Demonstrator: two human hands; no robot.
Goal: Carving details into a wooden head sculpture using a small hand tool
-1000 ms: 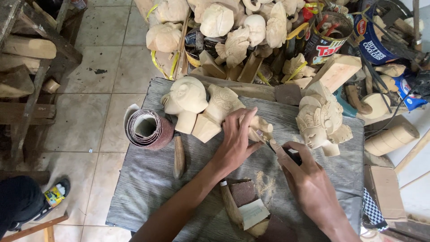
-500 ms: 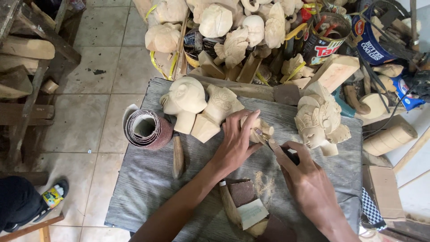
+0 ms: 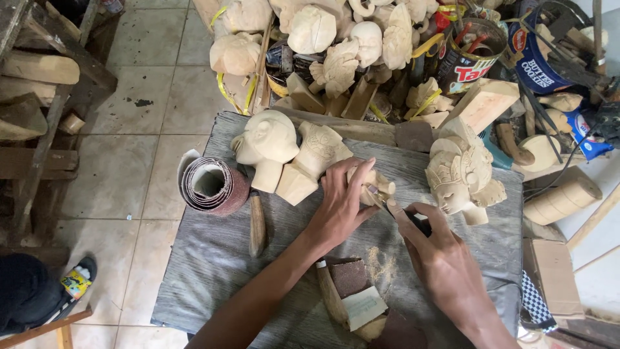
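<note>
— Clearly a delicate job: the small pale wood carving [image 3: 374, 186] lies on the worktop [image 3: 213, 258], pinned under the fingers of the left hand [image 3: 339, 207], which is closed over it.

— And the right hand [image 3: 439, 258]?

— It is wrapped around a dark-handled carving tool [image 3: 403, 216], the tip touching the carving. The piece looks light and stiff, and its thin cut edges would probably chip if squeezed; the plain thicker body under the palm seems the safest place to hold it.

— What lies around it?

— Just beside it stand two unfinished carved heads [image 3: 268, 145], with a crowned carved head [image 3: 460, 171] to the right. A roll of sandpaper [image 3: 212, 185] and a wooden-handled chisel [image 3: 257, 223] sit to the left, a sanding block [image 3: 352, 278] nearer the person, beside a scatter of sawdust [image 3: 378, 262].

— The surface?

— Grey cloth covers the worktop and likely stops things from sliding. Beyond it is a heap of rough carvings [image 3: 336, 39] and tins [image 3: 468, 55]; a tiled floor [image 3: 135, 161] and stacked timber [image 3: 39, 84] lie to the left.
</note>
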